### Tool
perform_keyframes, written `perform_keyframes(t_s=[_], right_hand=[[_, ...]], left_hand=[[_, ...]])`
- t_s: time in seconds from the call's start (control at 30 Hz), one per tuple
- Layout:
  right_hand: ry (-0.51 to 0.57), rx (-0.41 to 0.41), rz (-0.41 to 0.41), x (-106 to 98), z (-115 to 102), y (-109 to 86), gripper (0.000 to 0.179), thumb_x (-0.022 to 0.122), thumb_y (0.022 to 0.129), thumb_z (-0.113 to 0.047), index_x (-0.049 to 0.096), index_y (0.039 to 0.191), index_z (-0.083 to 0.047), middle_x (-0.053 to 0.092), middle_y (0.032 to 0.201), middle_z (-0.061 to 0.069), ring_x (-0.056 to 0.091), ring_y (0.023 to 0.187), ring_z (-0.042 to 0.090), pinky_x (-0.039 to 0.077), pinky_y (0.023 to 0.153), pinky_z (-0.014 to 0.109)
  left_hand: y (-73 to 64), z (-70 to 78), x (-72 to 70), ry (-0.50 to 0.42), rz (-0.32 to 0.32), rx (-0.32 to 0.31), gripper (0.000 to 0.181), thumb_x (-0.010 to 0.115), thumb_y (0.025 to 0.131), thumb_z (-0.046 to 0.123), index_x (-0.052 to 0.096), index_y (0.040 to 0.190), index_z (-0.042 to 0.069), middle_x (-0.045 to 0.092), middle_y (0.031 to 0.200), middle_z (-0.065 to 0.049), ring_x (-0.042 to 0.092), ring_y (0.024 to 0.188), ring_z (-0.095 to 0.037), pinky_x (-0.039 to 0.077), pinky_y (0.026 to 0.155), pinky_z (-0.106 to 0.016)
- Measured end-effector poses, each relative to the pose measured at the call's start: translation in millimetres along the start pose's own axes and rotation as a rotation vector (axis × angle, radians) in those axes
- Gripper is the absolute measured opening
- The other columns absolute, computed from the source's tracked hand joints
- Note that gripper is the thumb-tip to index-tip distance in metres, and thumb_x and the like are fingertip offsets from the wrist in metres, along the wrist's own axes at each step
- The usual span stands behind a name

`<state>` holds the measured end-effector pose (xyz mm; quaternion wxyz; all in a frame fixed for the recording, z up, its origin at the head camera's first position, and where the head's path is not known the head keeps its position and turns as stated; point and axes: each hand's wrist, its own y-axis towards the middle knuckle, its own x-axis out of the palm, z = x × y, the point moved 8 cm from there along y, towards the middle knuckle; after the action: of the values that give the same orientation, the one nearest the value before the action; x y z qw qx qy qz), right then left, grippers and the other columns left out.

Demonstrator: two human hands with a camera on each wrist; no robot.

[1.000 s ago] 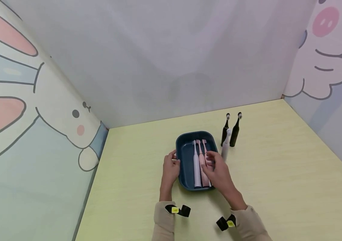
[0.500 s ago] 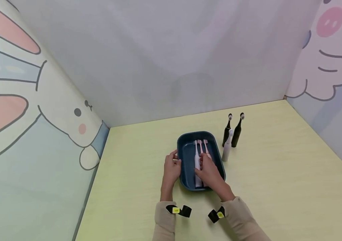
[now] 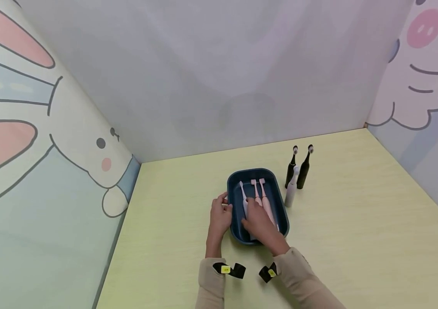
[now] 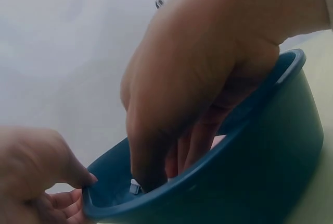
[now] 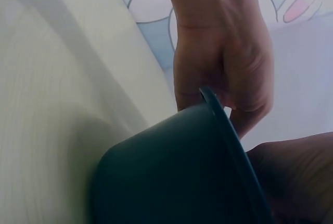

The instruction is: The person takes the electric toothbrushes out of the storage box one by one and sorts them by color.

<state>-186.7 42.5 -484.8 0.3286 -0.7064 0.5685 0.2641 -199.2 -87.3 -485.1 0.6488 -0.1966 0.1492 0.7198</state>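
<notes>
A dark blue plastic basin (image 3: 280,195) stands on the table, with electric toothbrushes lying inside it. My left hand (image 3: 220,219) holds the basin's left wall, thumb over the rim and fingers outside, as the left wrist view shows. Inside the basin, my right hand (image 3: 262,225) grips a white electric toothbrush (image 3: 243,195) by its handle, which is mostly hidden under the fingers. This brush slants, its head toward the upper left. To its right lie two pink electric toothbrushes (image 3: 267,207), one partly covered by the right hand.
Just right of the basin, a white electric toothbrush (image 3: 290,193) stands upright. Behind it are two upright black electric toothbrushes (image 3: 303,171). The pale yellow table (image 3: 172,210) meets a white wall (image 3: 203,94) at the back, and cartoon-printed walls flank both sides.
My right hand has moved left from the pink toothbrushes to the white one, which has shifted left and tilted in the basin. The left hand stays at the basin's wall.
</notes>
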Motion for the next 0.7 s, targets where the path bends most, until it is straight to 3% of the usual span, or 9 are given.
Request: perform_keyframes(t_s=[0.23, 0.43, 0.7], right_hand=[[-0.057, -0.078, 0.040, -1, -8, 5.6, 0.056, 0.068, 0.085, -0.012, 0.041, 0.130, 0.007, 0.058, 0.109, 0.021, 0.058, 0.088, 0.027, 0.048, 0.078, 0.041], [-0.116, -0.081, 0.003, 2, -11, 13.8, 0.045, 0.067, 0.086, -0.013, 0.046, 0.121, 0.007, 0.058, 0.102, 0.019, 0.057, 0.080, 0.024, 0.048, 0.071, 0.038], [-0.164, -0.047, -0.040, 10, -9, 22.0, 0.045, 0.067, 0.086, -0.014, 0.049, 0.121, 0.007, 0.059, 0.103, 0.019, 0.058, 0.080, 0.025, 0.049, 0.072, 0.038]], left_hand=[[0.1, 2.0, -0.9, -0.002, 0.003, 0.033, 0.043, 0.053, 0.092, 0.002, 0.050, 0.136, 0.003, 0.052, 0.106, -0.014, 0.056, 0.084, -0.019, 0.048, 0.074, -0.034], [0.9, 2.0, -0.6, -0.011, 0.003, 0.025, 0.043, 0.053, 0.093, 0.002, 0.050, 0.136, 0.003, 0.052, 0.106, -0.013, 0.056, 0.085, -0.019, 0.048, 0.074, -0.034], [0.5, 2.2, 0.3, -0.013, 0.000, 0.019, 0.044, 0.052, 0.093, 0.002, 0.049, 0.136, 0.003, 0.052, 0.107, -0.014, 0.057, 0.086, -0.020, 0.048, 0.074, -0.035]])
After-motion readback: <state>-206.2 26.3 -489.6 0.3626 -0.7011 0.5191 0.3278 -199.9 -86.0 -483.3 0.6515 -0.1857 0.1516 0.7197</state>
